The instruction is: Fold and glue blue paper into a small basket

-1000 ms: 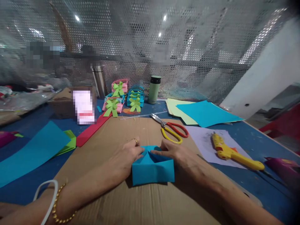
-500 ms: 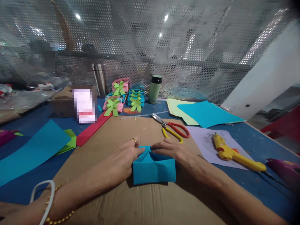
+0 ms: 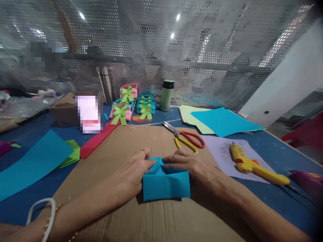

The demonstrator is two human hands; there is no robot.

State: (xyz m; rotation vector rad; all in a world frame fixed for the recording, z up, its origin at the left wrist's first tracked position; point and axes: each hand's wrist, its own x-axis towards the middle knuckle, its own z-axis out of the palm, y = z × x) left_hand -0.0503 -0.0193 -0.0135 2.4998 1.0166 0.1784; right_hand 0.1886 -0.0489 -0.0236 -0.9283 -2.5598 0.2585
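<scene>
Both left hand [image 3: 133,171] & right hand [image 3: 188,163] are pressing flat, fingers extended, gripping nothing, on folded blue paper [image 3: 166,186] lying on cardboard sheet [image 3: 151,141]. Paper's long axis is running L-R; fingertips are meeting at its far edge, hands approx. equally near.

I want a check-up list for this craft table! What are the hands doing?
Surface: brown cardboard sheet on a blue table.
Job's things: folded blue paper, flat on the cardboard.
Clutter: scissors, yellow glue gun, paper baskets, green bottle, steel flask, loose coloured sheets.
Grip: left hand and right hand, open, press on the paper's top fold.
Cables: nothing seen.
Surroundings: perforated metal screen behind the table.
</scene>
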